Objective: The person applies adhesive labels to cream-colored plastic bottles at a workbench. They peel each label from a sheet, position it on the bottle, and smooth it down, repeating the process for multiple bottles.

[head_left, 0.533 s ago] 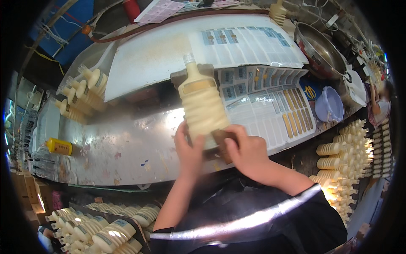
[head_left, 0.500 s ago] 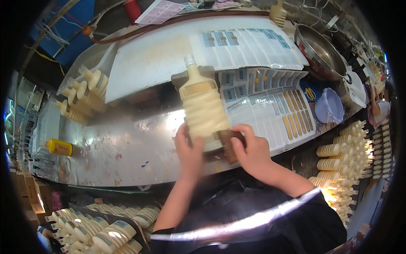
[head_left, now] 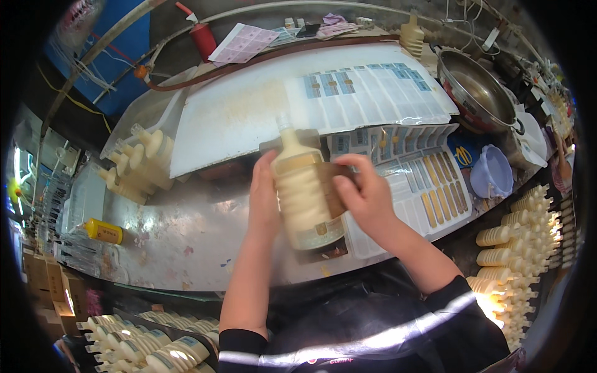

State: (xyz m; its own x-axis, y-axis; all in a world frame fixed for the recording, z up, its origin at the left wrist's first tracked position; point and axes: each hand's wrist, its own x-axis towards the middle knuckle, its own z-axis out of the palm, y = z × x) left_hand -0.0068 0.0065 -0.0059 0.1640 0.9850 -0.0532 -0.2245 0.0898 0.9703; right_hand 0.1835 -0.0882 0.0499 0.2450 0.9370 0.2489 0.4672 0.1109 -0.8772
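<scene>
Past the counter's left edge stood brown cartons (head_left: 46, 283). Just inside that edge a yellow bottle (head_left: 104, 231) lay on its side. Cream bottles (head_left: 138, 166) leaned in a cluster toward the far left corner, close against the left edge of a white board (head_left: 230, 124). More filled bottles (head_left: 155, 348) lay in rows below the near edge. Scuffed steel of the counter (head_left: 168, 248) ran from the yellow bottle to the left hand (head_left: 264, 196): widest room for moving.

Worked bottle (head_left: 303, 198) lay mid-counter, base toward the near edge, neck over the board's near edge. Left hand ran along its left side, fingers nearly straight; could not tell how firm the hold. Right hand (head_left: 367, 196) pinched a brown block (head_left: 334, 186) between thumb and fingers, over the bottle's right side; block blurred.

Right of the bottle, room was tight: label sheets (head_left: 379, 227) reached nearly to the near edge. A metal pan (head_left: 476, 84) sat by the far right corner, a blue bucket (head_left: 491, 174) by the right edge.
</scene>
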